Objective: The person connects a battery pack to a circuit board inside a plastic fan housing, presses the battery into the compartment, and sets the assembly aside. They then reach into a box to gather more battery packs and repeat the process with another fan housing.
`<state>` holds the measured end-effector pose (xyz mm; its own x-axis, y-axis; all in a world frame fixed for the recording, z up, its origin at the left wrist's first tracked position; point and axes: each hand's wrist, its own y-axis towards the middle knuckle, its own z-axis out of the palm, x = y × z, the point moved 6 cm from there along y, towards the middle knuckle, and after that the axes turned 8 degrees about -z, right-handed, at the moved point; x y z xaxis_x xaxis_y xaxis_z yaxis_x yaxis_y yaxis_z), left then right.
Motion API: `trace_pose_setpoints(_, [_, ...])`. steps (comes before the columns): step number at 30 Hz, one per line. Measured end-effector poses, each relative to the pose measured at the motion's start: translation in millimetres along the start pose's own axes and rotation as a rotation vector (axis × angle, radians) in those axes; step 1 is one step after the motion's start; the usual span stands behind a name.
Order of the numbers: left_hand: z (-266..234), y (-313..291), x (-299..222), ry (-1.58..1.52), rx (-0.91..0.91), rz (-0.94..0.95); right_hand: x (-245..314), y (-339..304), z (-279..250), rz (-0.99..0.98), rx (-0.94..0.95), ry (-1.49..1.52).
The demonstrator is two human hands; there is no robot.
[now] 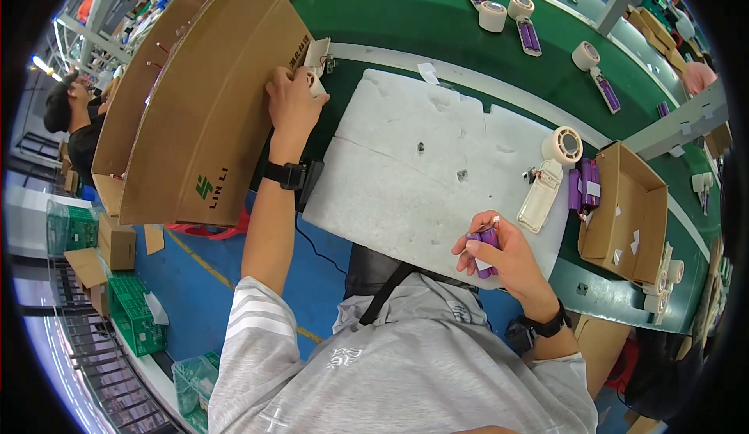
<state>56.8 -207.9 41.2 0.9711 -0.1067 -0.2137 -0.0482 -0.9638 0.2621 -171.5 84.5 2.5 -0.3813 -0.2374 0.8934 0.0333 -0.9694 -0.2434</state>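
Grey shirt [406, 364], purple cells [490, 236] partly hidden

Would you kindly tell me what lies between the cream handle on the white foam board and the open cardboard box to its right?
In the head view, a cluster of purple cylinders lies between the handle and the box.

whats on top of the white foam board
A white fan-like device lies at its right, small dark spots near its middle; the right hand hides the patch beneath.
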Motion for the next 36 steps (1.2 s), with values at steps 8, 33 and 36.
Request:
trace_pose_setpoints(8, [-21, -26, -12, -0.572, 0.274, 0.201, 5, -7, -14, 0.089, 0.021, 0.136])
trace_pose_setpoints(33, [5, -184, -121, -0.861, 0.609, 0.613, 48, 10, -4, -0.499, -0.302, -1.250])
trace_pose_setpoints(36, [6, -184, -117, -0.940, 0.543, 0.649, 50, 12, 5, -0.623, -0.268, -1.330])
